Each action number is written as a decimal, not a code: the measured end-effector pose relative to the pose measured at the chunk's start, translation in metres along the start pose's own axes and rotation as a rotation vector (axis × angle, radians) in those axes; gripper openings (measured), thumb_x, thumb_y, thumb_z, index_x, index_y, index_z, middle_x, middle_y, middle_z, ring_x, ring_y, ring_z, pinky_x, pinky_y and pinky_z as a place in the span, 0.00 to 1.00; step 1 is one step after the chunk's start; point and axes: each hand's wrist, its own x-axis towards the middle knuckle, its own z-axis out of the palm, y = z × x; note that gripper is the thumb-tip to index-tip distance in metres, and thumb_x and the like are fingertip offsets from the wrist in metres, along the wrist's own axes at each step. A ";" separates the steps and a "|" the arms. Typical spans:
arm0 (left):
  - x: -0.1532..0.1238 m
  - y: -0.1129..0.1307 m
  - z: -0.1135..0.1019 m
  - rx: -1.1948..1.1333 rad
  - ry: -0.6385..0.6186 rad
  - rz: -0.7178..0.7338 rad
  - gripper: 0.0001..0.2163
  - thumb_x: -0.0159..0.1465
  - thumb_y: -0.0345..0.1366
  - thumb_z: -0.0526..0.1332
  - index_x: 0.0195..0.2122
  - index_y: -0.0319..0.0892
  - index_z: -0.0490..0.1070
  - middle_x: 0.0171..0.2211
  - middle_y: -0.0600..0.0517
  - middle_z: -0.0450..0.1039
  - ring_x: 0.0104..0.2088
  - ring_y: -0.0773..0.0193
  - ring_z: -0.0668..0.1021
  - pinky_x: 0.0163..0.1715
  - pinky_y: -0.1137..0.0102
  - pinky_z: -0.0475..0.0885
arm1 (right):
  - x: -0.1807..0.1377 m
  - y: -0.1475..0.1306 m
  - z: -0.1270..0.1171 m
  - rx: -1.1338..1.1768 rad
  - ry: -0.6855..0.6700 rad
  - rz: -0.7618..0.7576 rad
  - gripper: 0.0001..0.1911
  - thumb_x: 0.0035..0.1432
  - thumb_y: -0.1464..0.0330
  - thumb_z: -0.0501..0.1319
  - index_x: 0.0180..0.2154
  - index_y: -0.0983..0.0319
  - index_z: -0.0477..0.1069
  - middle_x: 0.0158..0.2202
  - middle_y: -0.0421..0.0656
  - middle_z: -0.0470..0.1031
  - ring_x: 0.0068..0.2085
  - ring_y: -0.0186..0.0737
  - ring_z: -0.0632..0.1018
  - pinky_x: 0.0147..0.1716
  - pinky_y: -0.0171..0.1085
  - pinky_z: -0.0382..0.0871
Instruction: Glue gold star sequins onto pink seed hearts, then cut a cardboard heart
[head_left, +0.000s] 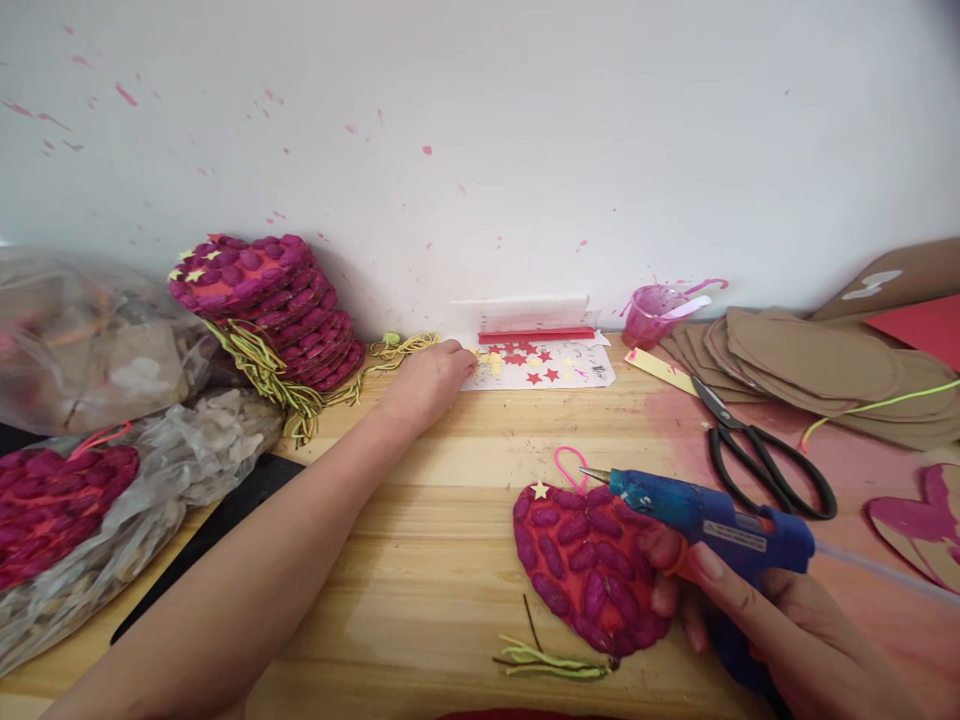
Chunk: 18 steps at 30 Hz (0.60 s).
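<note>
My right hand point(739, 605) is wrapped round a blue glue gun point(705, 515), a finger on its orange trigger. The nozzle points left over a pink and red heart-shaped piece point(581, 570) lying on the wooden table point(420, 520). The heart bears a yellow star near its top and a pink loop. My left hand point(429, 378) reaches far across the table to a white sheet point(551, 365) strewn with small red and yellow stars; its fingertips are pinched at the sheet's left edge, and what they hold is too small to make out.
A stack of finished pink hearts point(274, 305) with yellow-green cords stands at the back left. Plastic bags point(112, 440) lie at the left. Black scissors point(765, 455), brown cardboard cut-outs point(817, 365) and a pink cup point(651, 312) are at the right. Yellow-green threads point(551, 662) lie near the front.
</note>
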 end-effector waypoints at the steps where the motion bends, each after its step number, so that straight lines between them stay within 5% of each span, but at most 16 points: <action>1: 0.000 0.001 -0.001 -0.007 0.006 0.000 0.12 0.70 0.34 0.53 0.43 0.40 0.77 0.41 0.45 0.76 0.40 0.57 0.79 0.41 0.65 0.71 | 0.000 0.000 0.000 0.008 -0.008 0.002 0.28 0.56 0.43 0.57 0.22 0.59 0.76 0.29 0.46 0.79 0.32 0.47 0.76 0.33 0.40 0.69; 18: 0.011 0.018 -0.002 -0.053 -0.005 0.081 0.13 0.70 0.32 0.53 0.40 0.38 0.78 0.41 0.43 0.76 0.43 0.54 0.77 0.44 0.63 0.71 | 0.000 -0.003 0.002 0.038 -0.001 -0.019 0.27 0.56 0.44 0.58 0.23 0.58 0.77 0.26 0.45 0.79 0.27 0.45 0.76 0.29 0.37 0.70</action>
